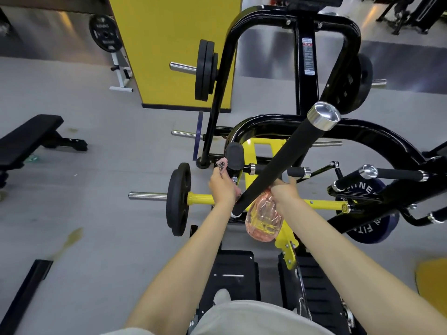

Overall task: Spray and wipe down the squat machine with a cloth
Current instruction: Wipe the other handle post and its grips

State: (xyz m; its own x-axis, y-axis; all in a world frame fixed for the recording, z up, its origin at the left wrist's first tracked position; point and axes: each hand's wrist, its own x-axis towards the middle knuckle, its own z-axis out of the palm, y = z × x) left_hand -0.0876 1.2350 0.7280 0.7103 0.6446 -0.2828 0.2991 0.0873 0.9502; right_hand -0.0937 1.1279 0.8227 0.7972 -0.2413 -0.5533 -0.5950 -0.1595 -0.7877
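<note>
The black and yellow squat machine (266,124) fills the middle of the view. My left hand (221,187) grips a pink patterned cloth (221,164) and holds it against a small black pad (235,157) on the machine's left side. My right hand (284,193) grips the top of a clear pink spray bottle (263,220), which hangs below the hand with yellowish liquid in it. A long black handle bar (283,160) with a chrome end cap crosses in front of both hands and hides the bottle's nozzle.
A black weight plate (177,205) sits on the yellow sleeve at left, and a blue plate (373,226) at right. More plates (205,70) hang higher up. A black bench (26,139) stands at left. Black footplates (232,272) lie below me. A yellow pillar (174,44) stands behind.
</note>
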